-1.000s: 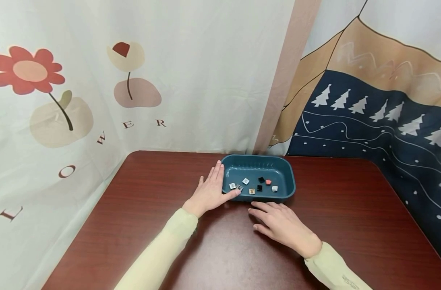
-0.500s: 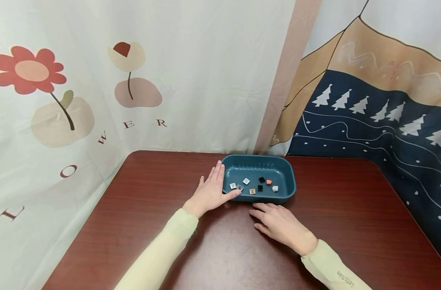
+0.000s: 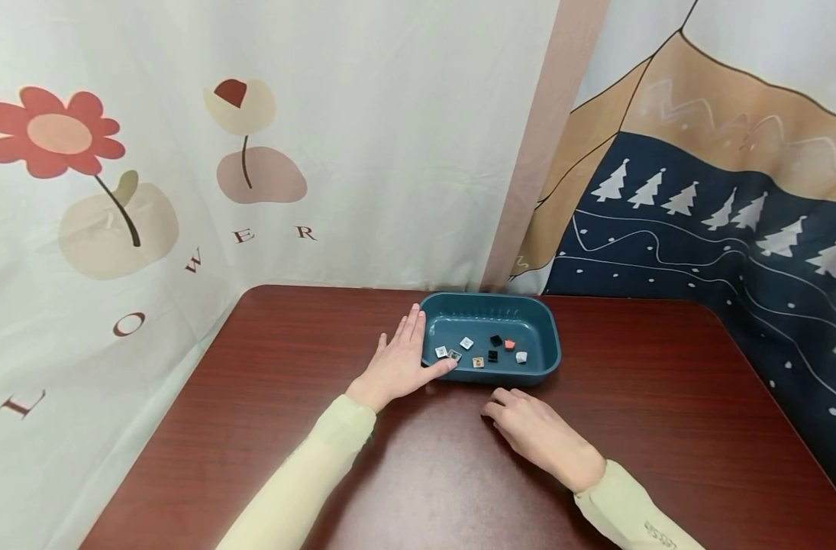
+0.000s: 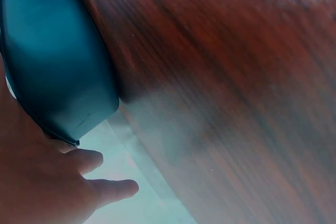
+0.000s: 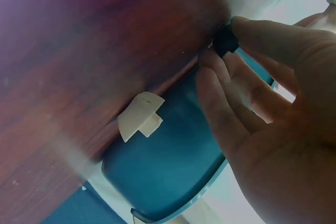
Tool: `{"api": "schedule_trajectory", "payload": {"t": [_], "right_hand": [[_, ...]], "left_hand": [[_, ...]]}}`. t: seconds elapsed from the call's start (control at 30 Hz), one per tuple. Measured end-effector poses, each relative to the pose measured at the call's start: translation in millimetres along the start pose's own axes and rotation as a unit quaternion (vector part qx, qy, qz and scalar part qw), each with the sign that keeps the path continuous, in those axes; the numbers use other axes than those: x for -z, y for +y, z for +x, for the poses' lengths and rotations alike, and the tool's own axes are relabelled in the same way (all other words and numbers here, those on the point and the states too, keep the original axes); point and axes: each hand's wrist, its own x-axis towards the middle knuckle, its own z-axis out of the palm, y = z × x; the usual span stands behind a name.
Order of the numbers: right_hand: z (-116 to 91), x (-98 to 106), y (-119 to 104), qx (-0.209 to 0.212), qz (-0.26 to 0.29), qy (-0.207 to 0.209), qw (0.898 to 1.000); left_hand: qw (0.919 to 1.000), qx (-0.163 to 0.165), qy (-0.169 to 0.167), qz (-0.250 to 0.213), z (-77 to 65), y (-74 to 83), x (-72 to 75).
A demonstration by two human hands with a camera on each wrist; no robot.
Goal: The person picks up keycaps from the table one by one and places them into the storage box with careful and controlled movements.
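A dark teal plastic basin (image 3: 547, 336) stands near the table's back edge. Inside it lie several small keycaps, among them a white one (image 3: 466, 343), a black one (image 3: 492, 356), a coral one (image 3: 510, 345) and a tan one (image 3: 478, 362). My left hand (image 3: 398, 365) rests along the basin's left rim, fingers straight, thumb over the near corner. In front of the basin, my right hand (image 3: 537, 431) pinches a small black keycap (image 5: 226, 41) between thumb and fingertips. Close by on the tabletop sits a cream keycap (image 5: 139, 114) with its stem showing; the right hand hides both in the head view.
The reddish-brown wooden table (image 3: 424, 489) extends around the basin on all sides. Right behind its back edge hangs a printed white curtain (image 3: 390, 191), with a navy tree-patterned part (image 3: 665, 229) to the right.
My right hand's fingers have drawn together and curled in, shifting slightly right and away from the basin. The left hand and the basin have stayed put.
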Motion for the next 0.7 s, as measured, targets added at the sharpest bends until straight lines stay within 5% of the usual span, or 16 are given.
{"api": "schedule_trajectory", "payload": {"t": [0.33,0.7], "right_hand": [[-3.6,6.1,-1.9,-0.01,0.016,-0.006,1.0],[-5.6,20.4,2.6,-0.017,0.026,0.033,0.999]], "left_hand": [[1.0,0.001,-0.003,-0.006,-1.0,0.6,0.7],[1.0,0.004,-0.009,-0.001,0.3,-0.4,-0.5]]}}
